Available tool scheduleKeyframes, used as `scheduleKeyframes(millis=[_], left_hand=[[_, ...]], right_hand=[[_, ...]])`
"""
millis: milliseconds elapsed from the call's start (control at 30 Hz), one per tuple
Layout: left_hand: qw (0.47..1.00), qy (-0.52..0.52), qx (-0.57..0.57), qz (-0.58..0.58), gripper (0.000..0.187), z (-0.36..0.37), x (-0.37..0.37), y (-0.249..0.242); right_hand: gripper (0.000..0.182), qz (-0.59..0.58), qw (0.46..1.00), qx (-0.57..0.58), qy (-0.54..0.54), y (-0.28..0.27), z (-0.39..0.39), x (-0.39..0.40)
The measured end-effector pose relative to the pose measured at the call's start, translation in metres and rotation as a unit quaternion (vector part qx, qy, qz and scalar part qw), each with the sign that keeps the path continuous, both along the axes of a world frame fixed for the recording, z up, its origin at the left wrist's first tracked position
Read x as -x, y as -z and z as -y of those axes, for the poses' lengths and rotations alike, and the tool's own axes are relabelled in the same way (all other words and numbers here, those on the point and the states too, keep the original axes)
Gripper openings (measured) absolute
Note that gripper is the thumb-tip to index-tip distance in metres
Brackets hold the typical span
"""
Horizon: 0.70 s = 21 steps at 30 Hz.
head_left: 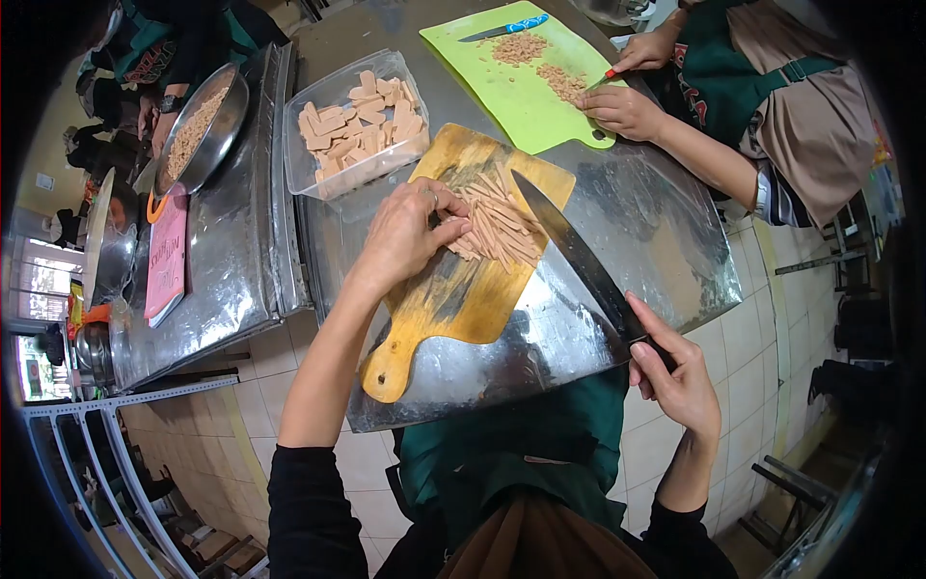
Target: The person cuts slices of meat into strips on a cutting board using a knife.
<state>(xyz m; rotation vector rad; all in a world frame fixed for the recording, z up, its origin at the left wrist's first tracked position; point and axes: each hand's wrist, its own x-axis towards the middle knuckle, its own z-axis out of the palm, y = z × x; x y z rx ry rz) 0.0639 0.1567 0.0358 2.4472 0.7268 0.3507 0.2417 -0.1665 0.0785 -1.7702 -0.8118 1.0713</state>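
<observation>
A wooden cutting board [463, 314] with a dark-stained surface lies at an angle on the metal table. On it is a pile of thin pinkish-tan strips, which look like sausage [502, 227]. The bent fingers of my left hand [410, 227] press together on the strips at the pile's left side. My right hand [680, 372] grips the black handle of a large kitchen knife [584, 261]. Its long dark blade slants up and left, with the tip by the board's right edge, beside the strips.
A clear plastic container [307, 181] of flat sausage pieces stands behind the board. At a green cutting board [482, 82], another person's hands [627, 106] cut small bits with a red-handled knife; a blue-handled knife [511, 27] lies there. Left are a metal bowl [231, 121] and pink notebook [167, 256].
</observation>
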Motion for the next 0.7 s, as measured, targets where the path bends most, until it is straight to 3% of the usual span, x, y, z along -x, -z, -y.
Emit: scheduleKeyframes(millis=[133, 333, 433, 633, 700], left_hand=[[1.000, 0.019, 0.011, 0.015, 0.020, -0.001, 0.000, 0.004], [0.972, -0.072, 0.222, 0.029, 0.024, -0.004, 0.010, -0.011], [0.975, -0.086, 0.202, 0.017, 0.025, -0.003, 0.019, -0.024], [0.969, -0.045, 0.243, -0.019, 0.022, 0.012, 0.049, -0.041], [0.950, -0.075, 0.295, -0.068, 0.020, 0.018, 0.055, -0.036]], right_hand=[[0.049, 0.004, 1.000, 0.001, -0.003, 0.002, 0.002, 0.000], [0.049, 0.006, 1.000, 0.006, 0.001, 0.003, 0.000, -0.001], [0.049, 0.006, 1.000, 0.005, 0.001, 0.006, 0.000, 0.000], [0.049, 0.001, 1.000, 0.001, -0.008, 0.004, -0.003, 0.004], [0.050, -0.005, 1.000, 0.020, -0.014, 0.005, -0.002, 0.004]])
